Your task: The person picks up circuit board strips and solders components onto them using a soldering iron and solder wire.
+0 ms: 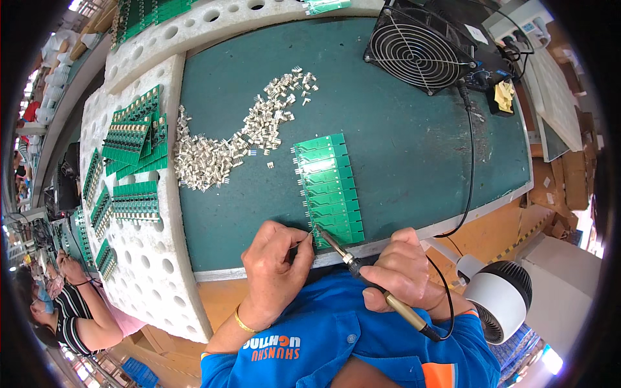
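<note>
The right hand (402, 268) is closed around a yellow-handled soldering iron (372, 284), its tip touching the near end of a long green circuit-board panel (328, 189) lying at the near edge of the dark green tabletop (401, 149). The left hand (277, 262) pinches thin solder wire beside that tip. Loose silver connectors (223, 149) lie heaped toward the tabletop's left edge.

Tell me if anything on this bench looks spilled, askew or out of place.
The small metal connectors lie in a loose, sprawling heap across the green mat, with a few strays beside the circuit board strip. Nothing looks damaged.
</note>
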A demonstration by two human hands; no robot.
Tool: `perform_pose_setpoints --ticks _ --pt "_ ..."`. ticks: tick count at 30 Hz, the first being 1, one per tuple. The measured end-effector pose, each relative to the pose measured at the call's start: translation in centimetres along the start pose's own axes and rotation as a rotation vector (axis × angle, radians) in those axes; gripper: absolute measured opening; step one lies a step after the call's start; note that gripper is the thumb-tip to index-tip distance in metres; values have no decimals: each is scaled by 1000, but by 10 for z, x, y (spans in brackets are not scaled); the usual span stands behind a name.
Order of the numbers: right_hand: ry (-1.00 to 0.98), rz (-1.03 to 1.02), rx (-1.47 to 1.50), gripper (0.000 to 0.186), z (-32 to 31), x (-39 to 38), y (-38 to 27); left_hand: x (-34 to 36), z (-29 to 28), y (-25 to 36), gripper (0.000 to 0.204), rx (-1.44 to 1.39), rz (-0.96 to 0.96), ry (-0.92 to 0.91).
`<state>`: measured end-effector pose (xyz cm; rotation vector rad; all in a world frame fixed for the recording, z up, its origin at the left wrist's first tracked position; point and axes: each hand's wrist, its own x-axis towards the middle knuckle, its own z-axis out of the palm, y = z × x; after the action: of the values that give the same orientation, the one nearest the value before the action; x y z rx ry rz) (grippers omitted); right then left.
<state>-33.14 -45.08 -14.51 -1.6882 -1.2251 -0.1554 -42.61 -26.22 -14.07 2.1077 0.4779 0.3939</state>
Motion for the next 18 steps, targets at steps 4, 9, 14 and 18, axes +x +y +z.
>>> perform_pose_setpoints --ticks 4,9,14,18 --pt "20 -10 7 24 1 0 0 0 0 0 10 -4 -4 -4" --pt "11 -9 5 25 1 -1 0 3 -3 2 10 21 -7 -26" --pt "13 -7 13 24 0 -1 1 5 -4 3 11 31 -20 -44" --pt "13 -10 8 23 0 -2 1 6 -3 3 10 20 -37 -53"
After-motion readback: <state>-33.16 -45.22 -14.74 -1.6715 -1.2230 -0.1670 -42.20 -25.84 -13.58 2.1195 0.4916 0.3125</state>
